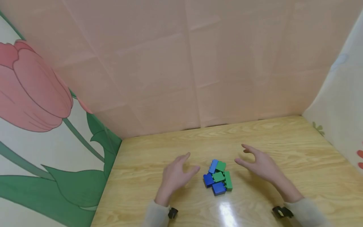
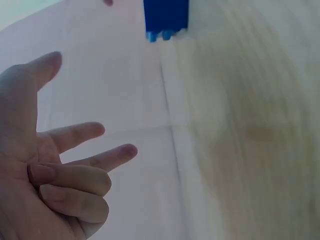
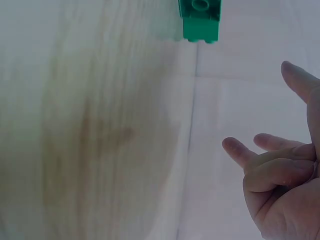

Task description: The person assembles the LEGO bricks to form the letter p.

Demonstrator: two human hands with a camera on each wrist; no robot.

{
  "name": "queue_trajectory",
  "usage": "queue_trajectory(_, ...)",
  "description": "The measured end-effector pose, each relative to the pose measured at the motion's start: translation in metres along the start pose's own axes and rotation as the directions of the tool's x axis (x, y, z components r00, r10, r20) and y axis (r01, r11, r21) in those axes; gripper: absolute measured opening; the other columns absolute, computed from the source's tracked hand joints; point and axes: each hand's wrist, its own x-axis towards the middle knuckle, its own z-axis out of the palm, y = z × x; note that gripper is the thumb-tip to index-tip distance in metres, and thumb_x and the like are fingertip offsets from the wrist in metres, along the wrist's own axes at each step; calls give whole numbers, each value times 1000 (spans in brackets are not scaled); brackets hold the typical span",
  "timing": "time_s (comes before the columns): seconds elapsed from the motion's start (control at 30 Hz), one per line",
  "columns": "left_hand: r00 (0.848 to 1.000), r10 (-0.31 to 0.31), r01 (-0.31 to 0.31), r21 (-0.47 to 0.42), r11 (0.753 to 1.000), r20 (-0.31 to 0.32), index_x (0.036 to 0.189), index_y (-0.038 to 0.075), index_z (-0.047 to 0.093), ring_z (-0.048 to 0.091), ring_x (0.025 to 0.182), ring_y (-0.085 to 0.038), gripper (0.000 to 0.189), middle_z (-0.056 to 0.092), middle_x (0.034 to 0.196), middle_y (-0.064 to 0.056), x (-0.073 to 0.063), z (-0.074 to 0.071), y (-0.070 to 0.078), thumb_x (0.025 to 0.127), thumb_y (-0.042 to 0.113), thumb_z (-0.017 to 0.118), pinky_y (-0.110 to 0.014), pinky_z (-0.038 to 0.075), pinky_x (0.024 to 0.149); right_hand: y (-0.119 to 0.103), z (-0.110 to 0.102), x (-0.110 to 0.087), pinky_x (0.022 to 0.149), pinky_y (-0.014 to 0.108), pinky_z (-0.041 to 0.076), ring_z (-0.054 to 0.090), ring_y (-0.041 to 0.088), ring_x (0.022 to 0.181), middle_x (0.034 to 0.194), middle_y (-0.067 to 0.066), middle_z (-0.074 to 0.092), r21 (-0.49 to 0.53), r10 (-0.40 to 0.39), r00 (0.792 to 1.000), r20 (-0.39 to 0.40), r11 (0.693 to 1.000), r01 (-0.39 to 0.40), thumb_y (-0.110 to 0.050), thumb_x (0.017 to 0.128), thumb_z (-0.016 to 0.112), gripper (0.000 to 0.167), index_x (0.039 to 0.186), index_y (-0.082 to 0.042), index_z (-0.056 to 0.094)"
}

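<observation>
Several blue and green toy building bricks lie in a small cluster on the wooden table: a light blue brick [image 1: 213, 166] at the far side, a dark blue brick [image 1: 208, 180] to the left, another blue brick [image 1: 219, 189] nearest me and a long green brick [image 1: 228, 181] to the right. My left hand [image 1: 176, 173] hovers left of the cluster, thumb and two fingers stretched out, the other two folded, holding nothing. On the right, my right hand [image 1: 262, 165] is posed the same way, also without contact. A blue brick [image 2: 166, 15] and a green brick [image 3: 201, 29] top the wrist views.
The wooden table [image 1: 147, 151] meets a pinkish cloth backdrop [image 1: 158, 78] at its back edge. A tulip-printed panel [image 1: 76, 189] stands along the left side, and a pale printed sheet [image 1: 340, 110] borders the right. Dark wrist cameras sit at both cuffs.
</observation>
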Motion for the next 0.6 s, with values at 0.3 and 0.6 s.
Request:
queue_trajectory(0.3, 997, 61, -57, -74, 996, 56, 145, 24, 62, 56, 133, -30, 76, 60, 146, -3, -8, 17, 2, 89, 74, 64, -60, 44, 105, -2, 19, -1, 94, 74, 44, 55, 54, 124, 139, 23, 61, 54, -33, 999, 19, 998, 32, -62, 95, 67, 84, 154, -5, 47)
queue_trajectory(0.6, 991, 71, -62, -85, 994, 112, 136, 23, 69, 59, 128, -23, 66, 64, 139, 3, -10, 33, 6, 88, 68, 70, -54, 47, 104, -11, 30, 3, 99, 72, 42, 55, 50, 127, 134, 21, 64, 111, -58, 995, 86, 993, 48, -54, 96, 71, 70, 143, -3, 59)
